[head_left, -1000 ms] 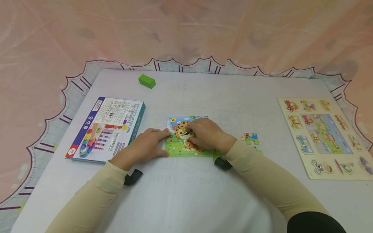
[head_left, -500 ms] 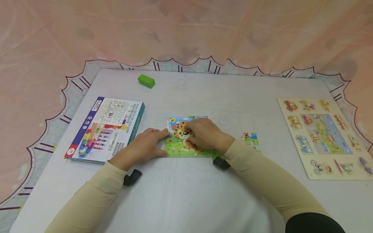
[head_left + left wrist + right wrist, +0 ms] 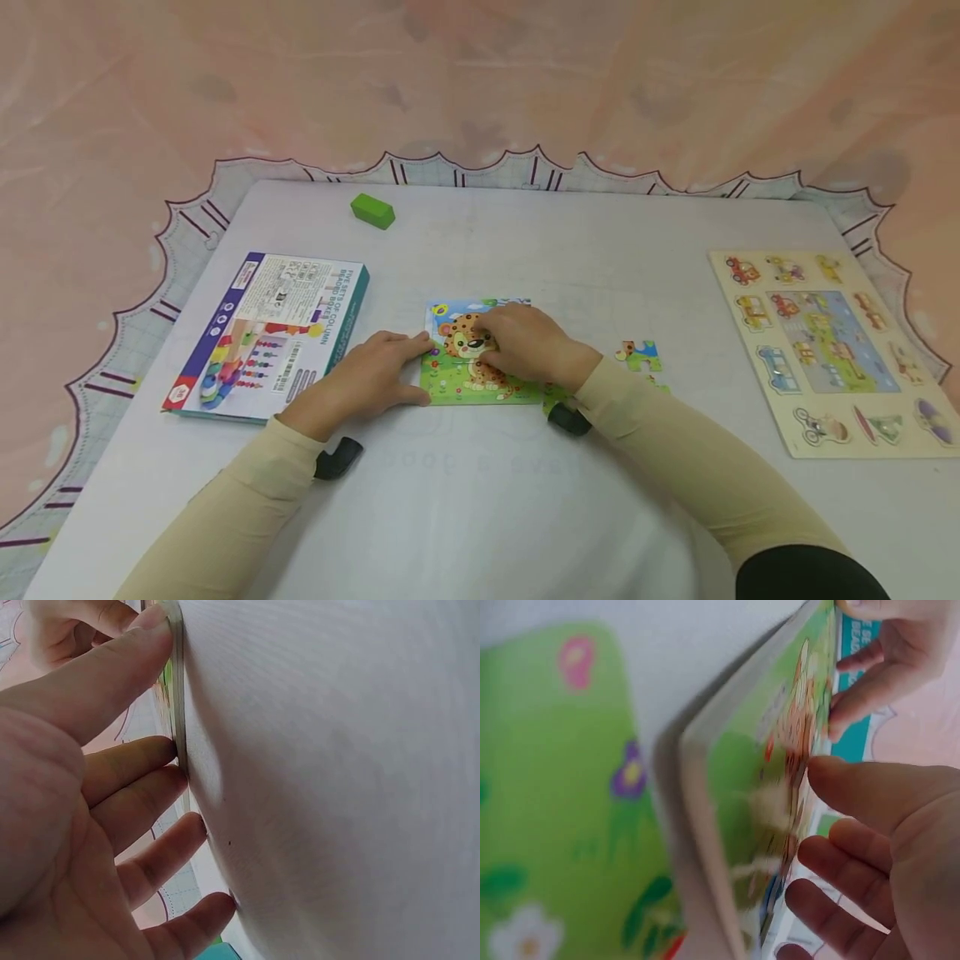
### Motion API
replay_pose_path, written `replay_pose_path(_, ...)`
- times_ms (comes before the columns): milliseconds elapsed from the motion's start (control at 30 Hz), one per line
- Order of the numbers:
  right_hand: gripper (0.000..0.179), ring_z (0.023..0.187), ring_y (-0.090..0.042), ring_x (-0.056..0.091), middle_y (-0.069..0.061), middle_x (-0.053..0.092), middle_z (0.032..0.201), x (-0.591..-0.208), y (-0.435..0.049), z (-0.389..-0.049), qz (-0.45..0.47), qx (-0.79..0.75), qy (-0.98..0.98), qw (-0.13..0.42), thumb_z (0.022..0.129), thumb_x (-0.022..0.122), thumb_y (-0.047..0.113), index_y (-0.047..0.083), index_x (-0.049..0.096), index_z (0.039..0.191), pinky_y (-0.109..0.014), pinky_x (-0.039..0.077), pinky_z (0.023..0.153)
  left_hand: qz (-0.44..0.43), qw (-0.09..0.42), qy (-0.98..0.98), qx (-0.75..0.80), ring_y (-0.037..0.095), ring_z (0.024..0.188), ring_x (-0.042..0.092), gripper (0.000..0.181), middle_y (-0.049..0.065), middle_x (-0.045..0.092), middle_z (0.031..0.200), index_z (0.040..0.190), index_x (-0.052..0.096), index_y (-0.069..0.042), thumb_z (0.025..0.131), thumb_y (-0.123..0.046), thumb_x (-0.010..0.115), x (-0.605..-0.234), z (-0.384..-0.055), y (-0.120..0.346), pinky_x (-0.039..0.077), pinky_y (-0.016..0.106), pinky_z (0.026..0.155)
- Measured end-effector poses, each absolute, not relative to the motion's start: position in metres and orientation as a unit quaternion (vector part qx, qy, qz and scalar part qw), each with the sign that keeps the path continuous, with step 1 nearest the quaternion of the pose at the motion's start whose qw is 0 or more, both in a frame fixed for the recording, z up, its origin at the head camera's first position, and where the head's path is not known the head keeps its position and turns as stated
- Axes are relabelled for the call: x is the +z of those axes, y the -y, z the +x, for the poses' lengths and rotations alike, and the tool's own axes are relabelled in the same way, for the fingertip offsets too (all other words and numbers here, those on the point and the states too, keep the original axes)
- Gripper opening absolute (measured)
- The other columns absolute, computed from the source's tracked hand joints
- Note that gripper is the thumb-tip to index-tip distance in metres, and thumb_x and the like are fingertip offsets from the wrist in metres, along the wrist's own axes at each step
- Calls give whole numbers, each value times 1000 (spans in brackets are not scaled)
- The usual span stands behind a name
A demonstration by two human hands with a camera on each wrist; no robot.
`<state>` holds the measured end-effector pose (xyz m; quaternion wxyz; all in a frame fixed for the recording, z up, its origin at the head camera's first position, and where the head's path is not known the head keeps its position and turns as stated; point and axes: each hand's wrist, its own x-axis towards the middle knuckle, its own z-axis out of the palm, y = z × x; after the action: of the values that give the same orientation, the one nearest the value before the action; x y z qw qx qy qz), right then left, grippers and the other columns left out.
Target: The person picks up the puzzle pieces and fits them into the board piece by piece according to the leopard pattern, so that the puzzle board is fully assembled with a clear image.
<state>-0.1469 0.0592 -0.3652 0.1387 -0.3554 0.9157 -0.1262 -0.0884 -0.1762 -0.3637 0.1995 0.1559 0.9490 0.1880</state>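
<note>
A leopard jigsaw puzzle (image 3: 450,385) with a green and blue scene lies flat on the white table. My left hand (image 3: 381,368) touches its left side, thumb and fingertips spread along the edge; the left wrist view has the thumb on the thin board rim (image 3: 178,682). Over the puzzle's upper right is my right hand (image 3: 531,346), which covers part of the picture. Its thumb (image 3: 840,776) and fingertips rest on the puzzle face, apart from each other. A green flowered piece (image 3: 570,787) lies beside the puzzle, mostly hidden under the right wrist in the head view.
Right of the hands lies a loose jigsaw piece (image 3: 642,356), with a green one (image 3: 659,385) partly behind the sleeve. A boxed bead set (image 3: 300,287) sits at left, a green block (image 3: 372,212) farther back. At right is a wooden vehicle puzzle board (image 3: 806,437).
Both hands keep nearly the same places on the puzzle. In the head view the whole scene shifts slightly to the left.
</note>
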Motion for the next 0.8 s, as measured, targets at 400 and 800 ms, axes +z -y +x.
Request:
replay_pose_path(400, 43, 129, -32, 52, -11, 62, 133, -356, -94, -144, -351, -148, -918, 107, 96, 67, 25, 5, 62, 134, -46, 41, 107, 159, 196, -948, 192, 37, 138, 39, 76, 13, 46, 151, 150, 48, -10, 85, -31, 82, -364, -88, 177, 37, 54, 109)
replay_pose_path(800, 41, 122, -34, 56, -15, 64, 129, -347, -137, -138, -306, -148, -937, 86, 94, 71, 22, 0, 64, 128, -48, 45, 102, 158, 197, -949, 191, 37, 138, 39, 75, 14, 47, 151, 150, 48, -10, 85, -31, 81, -363, -87, 177, 38, 54, 108)
